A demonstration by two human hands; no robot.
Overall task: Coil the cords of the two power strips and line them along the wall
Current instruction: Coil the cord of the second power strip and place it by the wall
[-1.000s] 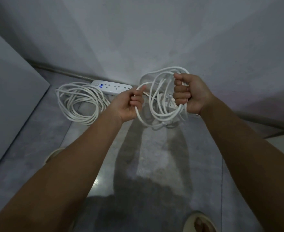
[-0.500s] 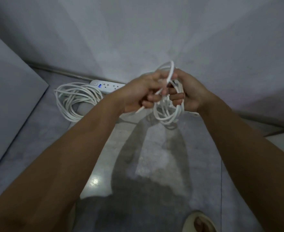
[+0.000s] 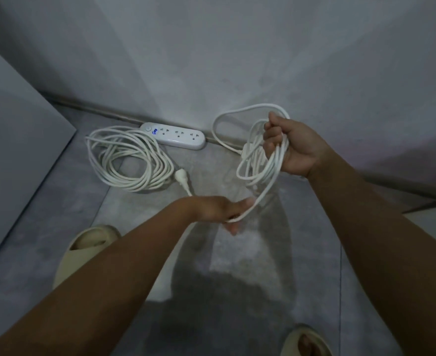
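A white power strip (image 3: 177,136) lies on the floor against the wall, its coiled cord (image 3: 129,159) beside it on the left and its plug (image 3: 182,179) at the coil's right edge. My right hand (image 3: 292,147) is raised and closed around several loops of the second white cord (image 3: 256,165). One strand runs down from those loops to my left hand (image 3: 222,210), which is lower and pinches that strand in its fingers. The second strip's body is mostly hidden behind the loops.
A grey wall (image 3: 211,60) meets the floor along a dark skirting line. A grey panel (image 3: 14,140) stands at the left. Two beige slippers (image 3: 88,250) (image 3: 305,341) stand on the grey floor near the bottom.
My hands were together at the cord bundle. My left hand has since dropped down and back, drawing one strand out, while my right hand moved right and kept the loops.
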